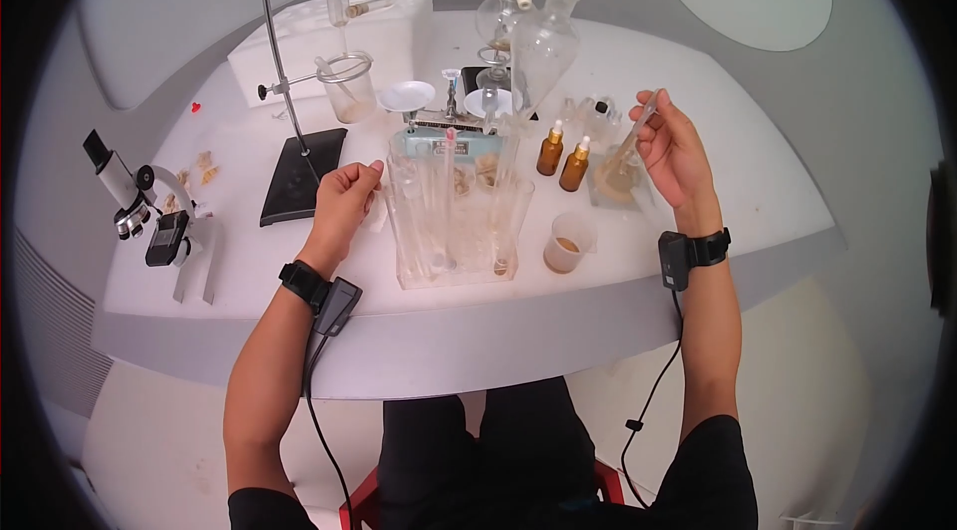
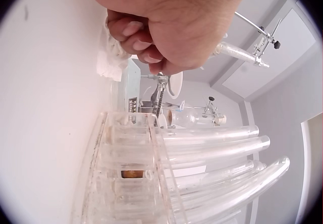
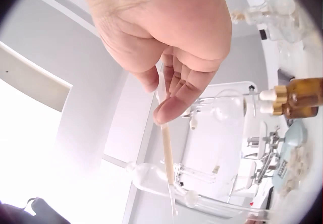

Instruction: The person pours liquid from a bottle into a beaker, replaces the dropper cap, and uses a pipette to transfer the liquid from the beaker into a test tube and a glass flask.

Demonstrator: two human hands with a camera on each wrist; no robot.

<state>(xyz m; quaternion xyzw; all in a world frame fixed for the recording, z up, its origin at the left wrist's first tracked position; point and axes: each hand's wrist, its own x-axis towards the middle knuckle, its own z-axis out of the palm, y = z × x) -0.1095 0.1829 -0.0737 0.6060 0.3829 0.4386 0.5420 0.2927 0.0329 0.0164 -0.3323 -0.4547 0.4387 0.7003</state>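
1. While the test-tube rack (image 1: pixel 454 277) is set near the edge of the worktop (image 1: pixel 760 196), the curled left hand (image 1: pixel 347 203), nothing visibly held, is placed just beside it.
2. In the right hand's (image 1: pixel 680 156) grip, a dropper (image 3: pixel 168 151) is pinched, its long axis slanted leftward.
3. Beyond the rack, a balance (image 1: pixel 421 145) is seen.

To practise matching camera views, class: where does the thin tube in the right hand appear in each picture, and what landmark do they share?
Head: the thin tube is right of centre, in the right hand.
Left wrist: not in it.
Right wrist: the thin tube is below centre, under the fingers.
Shared landmark: the pale-blue balance.
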